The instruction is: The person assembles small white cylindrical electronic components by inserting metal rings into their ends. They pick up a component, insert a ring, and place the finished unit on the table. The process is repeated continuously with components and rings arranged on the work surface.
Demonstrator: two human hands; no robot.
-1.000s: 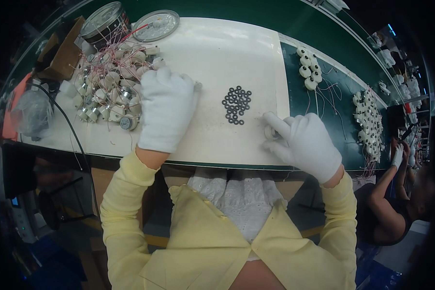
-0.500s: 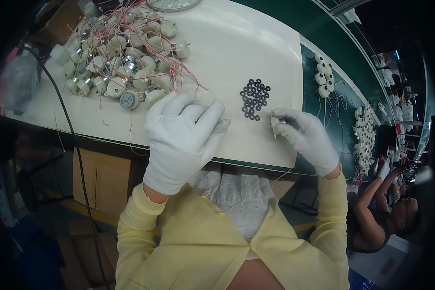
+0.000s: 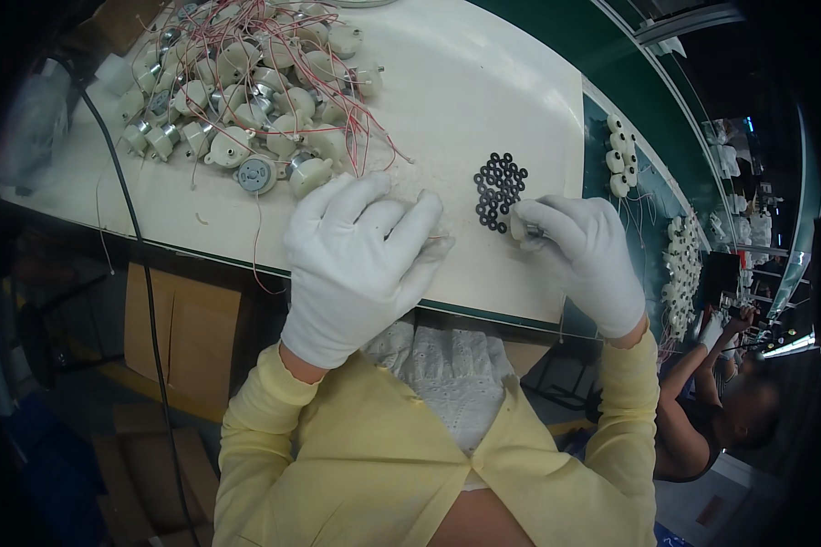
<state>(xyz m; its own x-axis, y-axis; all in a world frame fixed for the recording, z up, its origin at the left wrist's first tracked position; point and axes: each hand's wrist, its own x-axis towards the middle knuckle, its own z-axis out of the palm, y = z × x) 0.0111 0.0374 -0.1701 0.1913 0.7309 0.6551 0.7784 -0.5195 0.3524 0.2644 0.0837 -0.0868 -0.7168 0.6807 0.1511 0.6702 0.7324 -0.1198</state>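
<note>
My right hand (image 3: 593, 255), in a white glove, pinches a small geared motor (image 3: 518, 225) just above the white tabletop. The motor's pale end and a bit of metal show at the fingertips; the glove hides the rest. Close beside it lies a cluster of small black rings (image 3: 500, 191). My left hand (image 3: 360, 255), also gloved, has its fingers curled down at the table beside the motor pile (image 3: 246, 96). A tiny thin tip shows by its thumb, too small to name. The piled motors have cream housings, silver cans and red and white wires.
At right, motors with black rings on them (image 3: 620, 155) stand on a green surface, with a longer row of pale ones (image 3: 680, 273) beyond. A black cable (image 3: 123, 201) crosses at left. A cardboard box (image 3: 182, 337) sits below the table. Another person (image 3: 702, 419) works at far right.
The right hand and its motor have turned and drawn nearer the black rings. My left hand keeps about the same curled pose. The whole view has shifted slightly.
</note>
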